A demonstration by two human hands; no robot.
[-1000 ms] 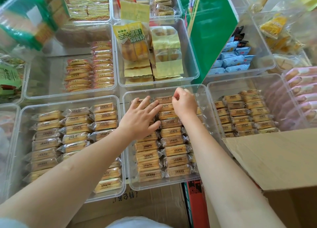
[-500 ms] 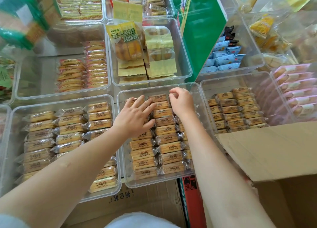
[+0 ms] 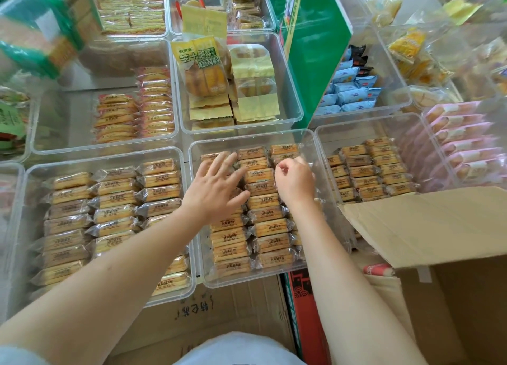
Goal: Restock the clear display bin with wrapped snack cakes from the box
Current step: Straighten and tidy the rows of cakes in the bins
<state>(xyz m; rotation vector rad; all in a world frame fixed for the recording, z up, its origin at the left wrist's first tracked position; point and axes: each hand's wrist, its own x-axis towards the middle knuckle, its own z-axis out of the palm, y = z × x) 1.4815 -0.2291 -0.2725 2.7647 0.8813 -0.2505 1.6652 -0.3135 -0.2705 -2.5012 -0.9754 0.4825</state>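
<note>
Clear bins of wrapped snacks cover the shelf in front of me, resting on cartons. The open box sits at my right, its flap beside the bin I reach into. Cakes fill that bin in neat rows. My left hand lies flat on the left row, fingers spread. My right hand is curled over the right row; what it pinches I cannot tell.

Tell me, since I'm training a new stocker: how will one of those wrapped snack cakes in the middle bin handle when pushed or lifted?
Each wrapped snack cake looks small, so probably light. The glossy clear film likely slides easily against neighbours. Crimped wrapper ends look floppy, while the flat bar shape should not roll.
</note>
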